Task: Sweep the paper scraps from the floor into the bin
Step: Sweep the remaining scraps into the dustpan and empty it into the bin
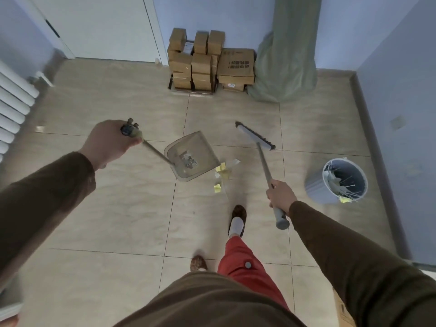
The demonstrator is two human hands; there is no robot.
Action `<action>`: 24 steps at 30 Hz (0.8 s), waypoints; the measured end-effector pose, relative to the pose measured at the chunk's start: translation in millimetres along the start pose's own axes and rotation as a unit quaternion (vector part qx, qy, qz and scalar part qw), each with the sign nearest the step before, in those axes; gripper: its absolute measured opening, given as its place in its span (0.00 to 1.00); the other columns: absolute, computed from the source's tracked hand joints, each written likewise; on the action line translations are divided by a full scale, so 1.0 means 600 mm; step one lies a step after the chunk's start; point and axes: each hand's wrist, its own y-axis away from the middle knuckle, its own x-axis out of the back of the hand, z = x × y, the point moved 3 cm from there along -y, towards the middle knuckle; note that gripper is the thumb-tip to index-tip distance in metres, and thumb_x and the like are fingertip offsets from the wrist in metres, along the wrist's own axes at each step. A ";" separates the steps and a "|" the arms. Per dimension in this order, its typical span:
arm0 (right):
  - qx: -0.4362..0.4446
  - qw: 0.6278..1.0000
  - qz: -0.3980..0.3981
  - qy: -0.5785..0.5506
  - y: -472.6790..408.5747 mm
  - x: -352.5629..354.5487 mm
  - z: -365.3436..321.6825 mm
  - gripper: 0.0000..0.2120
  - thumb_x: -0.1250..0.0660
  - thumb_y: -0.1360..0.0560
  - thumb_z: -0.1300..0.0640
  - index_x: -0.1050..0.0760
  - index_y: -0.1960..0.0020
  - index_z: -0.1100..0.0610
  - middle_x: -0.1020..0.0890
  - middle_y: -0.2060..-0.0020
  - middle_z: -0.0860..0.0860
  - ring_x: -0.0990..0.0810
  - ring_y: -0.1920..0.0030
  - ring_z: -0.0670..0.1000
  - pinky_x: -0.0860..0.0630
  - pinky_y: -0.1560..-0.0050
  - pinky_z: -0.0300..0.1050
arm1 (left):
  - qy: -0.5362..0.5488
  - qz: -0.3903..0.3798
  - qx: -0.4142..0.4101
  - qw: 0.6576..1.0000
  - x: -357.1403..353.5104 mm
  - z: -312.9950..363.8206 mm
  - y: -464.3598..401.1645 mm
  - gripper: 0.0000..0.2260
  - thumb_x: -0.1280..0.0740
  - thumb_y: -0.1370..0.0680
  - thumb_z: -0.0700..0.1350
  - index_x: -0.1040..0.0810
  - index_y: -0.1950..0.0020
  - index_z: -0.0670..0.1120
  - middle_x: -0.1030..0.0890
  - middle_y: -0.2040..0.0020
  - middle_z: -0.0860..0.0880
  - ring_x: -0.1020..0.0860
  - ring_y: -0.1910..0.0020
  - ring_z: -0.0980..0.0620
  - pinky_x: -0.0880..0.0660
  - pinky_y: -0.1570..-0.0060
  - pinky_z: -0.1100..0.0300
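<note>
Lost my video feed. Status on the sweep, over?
Left hand holds dustpan, right hand holds broom. Paper scraps on floor by the pan's edge. Bin to the right, path clear.

Beige tiled floor (113, 208), blue walls (401, 67)

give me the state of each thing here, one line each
dustpan: held by left hand, mouth beside scraps
broom: held by right hand, head past scraps
paper scraps: loose on floor
bin: upright, open, partly filled
door: closed
</note>
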 end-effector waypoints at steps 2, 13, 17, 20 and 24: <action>-0.016 0.998 0.002 -0.061 0.010 -0.005 0.011 0.26 0.41 0.24 0.63 0.32 0.26 0.54 0.20 0.50 0.56 0.22 0.68 0.53 0.18 0.57 0.52 | -0.015 -0.025 0.014 0.999 -0.028 -0.020 0.033 0.11 0.28 0.25 0.51 0.22 0.60 0.44 0.19 0.64 0.43 0.21 0.64 0.43 0.29 0.64 0.53; -0.032 0.993 -0.013 -0.116 -0.012 -0.005 0.032 0.28 0.40 0.24 0.63 0.34 0.25 0.53 0.20 0.52 0.56 0.23 0.67 0.53 0.21 0.61 0.48 | -0.034 -0.091 0.068 0.993 -0.143 -0.035 0.093 0.10 0.27 0.27 0.49 0.21 0.59 0.42 0.19 0.64 0.44 0.21 0.63 0.45 0.26 0.60 0.50; -0.036 0.995 -0.034 -0.083 -0.047 -0.003 0.023 0.29 0.40 0.25 0.63 0.36 0.24 0.55 0.19 0.52 0.57 0.23 0.69 0.53 0.23 0.64 0.46 | 0.000 -0.091 0.081 0.993 -0.168 -0.012 0.088 0.11 0.29 0.26 0.49 0.20 0.60 0.41 0.18 0.63 0.42 0.19 0.61 0.43 0.23 0.59 0.47; -0.052 0.996 -0.054 -0.055 -0.072 -0.006 0.015 0.28 0.41 0.24 0.63 0.35 0.24 0.55 0.19 0.54 0.57 0.23 0.68 0.53 0.24 0.66 0.44 | -0.001 -0.094 0.084 0.992 -0.187 0.010 0.075 0.12 0.31 0.26 0.50 0.21 0.60 0.41 0.18 0.63 0.42 0.18 0.62 0.43 0.22 0.59 0.48; -0.068 0.992 -0.103 -0.010 -0.072 -0.026 0.016 0.20 0.43 0.21 0.64 0.30 0.30 0.60 0.19 0.54 0.61 0.23 0.65 0.54 0.21 0.62 0.48 | 0.000 -0.092 0.104 0.990 -0.195 0.027 0.055 0.12 0.33 0.27 0.50 0.20 0.59 0.40 0.17 0.61 0.40 0.17 0.60 0.42 0.20 0.57 0.46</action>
